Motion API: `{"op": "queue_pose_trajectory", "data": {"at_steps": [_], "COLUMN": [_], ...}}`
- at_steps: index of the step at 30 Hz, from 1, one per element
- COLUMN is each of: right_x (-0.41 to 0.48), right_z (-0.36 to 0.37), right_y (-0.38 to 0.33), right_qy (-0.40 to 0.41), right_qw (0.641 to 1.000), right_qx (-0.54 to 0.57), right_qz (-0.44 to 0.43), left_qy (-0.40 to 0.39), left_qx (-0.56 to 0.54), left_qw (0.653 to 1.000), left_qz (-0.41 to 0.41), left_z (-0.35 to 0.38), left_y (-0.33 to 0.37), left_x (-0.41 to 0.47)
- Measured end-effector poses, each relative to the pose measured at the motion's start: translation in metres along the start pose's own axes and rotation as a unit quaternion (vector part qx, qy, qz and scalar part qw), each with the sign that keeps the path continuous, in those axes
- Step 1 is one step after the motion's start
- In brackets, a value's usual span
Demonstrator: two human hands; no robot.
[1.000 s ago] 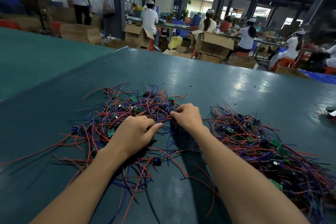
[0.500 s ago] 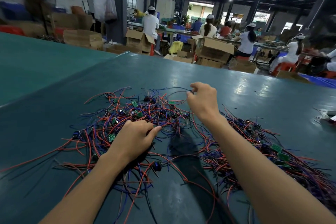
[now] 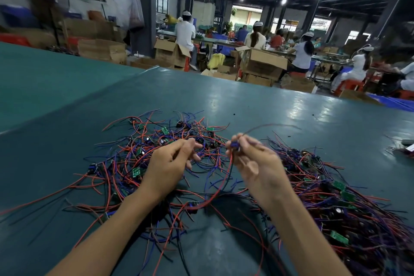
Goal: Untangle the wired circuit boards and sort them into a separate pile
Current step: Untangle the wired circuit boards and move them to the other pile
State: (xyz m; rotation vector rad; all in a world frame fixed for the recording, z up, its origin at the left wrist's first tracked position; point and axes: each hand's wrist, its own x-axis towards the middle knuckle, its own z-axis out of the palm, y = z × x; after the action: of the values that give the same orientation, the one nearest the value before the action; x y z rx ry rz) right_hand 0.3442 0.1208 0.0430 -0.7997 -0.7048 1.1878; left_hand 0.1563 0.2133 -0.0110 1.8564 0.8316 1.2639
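Right hand (image 3: 253, 163) is pinching a wired circuit board (image 3: 234, 144) above the tangled pile (image 3: 143, 152) so its leads are dangling free; left hand (image 3: 170, 163) is hovering loose-fingered, probably empty.

A single head-worn wide-angle camera looks forward and down, close above the green table (image 3: 291, 116).

Tangled heap (image 3: 156, 152): red, blue and black leads knotted round small green boards, spread low ahead on my left.
Held board (image 3: 234, 144): small, blue part showing, pinched in my right hand (image 3: 253, 163), leads trailing down.
Sorted pile (image 3: 336, 199): denser, at my right.
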Motion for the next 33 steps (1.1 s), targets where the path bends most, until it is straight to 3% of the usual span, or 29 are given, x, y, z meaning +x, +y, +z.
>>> {"op": "queue_pose_trajectory", "data": {"at_steps": [3, 6, 9, 18, 23, 33], "right_x": [-0.013, -0.025, -0.027, -0.025, -0.025, -0.017], "right_z": [-0.009, -0.011, -0.006, -0.011, -0.011, -0.027], "right_y": [0.031, 0.049, 0.054, 0.055, 0.055, 0.052], "right_qy": [0.028, 0.037, 0.028, 0.032, 0.044, 0.048], "right_qw": [0.999, 0.995, 0.998, 0.998, 0.992, 0.976], "right_qx": [-0.011, -0.086, -0.051, -0.058, -0.115, -0.21], "right_qz": [0.014, 0.018, 0.011, 0.001, 0.007, 0.003], "left_qy": [-0.121, -0.184, -0.227, -0.224, -0.213, -0.391], "left_qx": [-0.134, -0.182, -0.239, -0.25, -0.256, -0.187], "left_qw": [0.977, 0.957, 0.933, 0.93, 0.92, 0.869], "left_qz": [-0.116, -0.13, -0.146, -0.153, -0.206, -0.239], "left_z": [0.012, 0.017, 0.015, 0.017, 0.018, 0.006], "left_y": [0.009, 0.012, 0.017, 0.022, 0.019, 0.028], "left_x": [-0.004, -0.008, -0.01, -0.014, -0.014, -0.016]}}
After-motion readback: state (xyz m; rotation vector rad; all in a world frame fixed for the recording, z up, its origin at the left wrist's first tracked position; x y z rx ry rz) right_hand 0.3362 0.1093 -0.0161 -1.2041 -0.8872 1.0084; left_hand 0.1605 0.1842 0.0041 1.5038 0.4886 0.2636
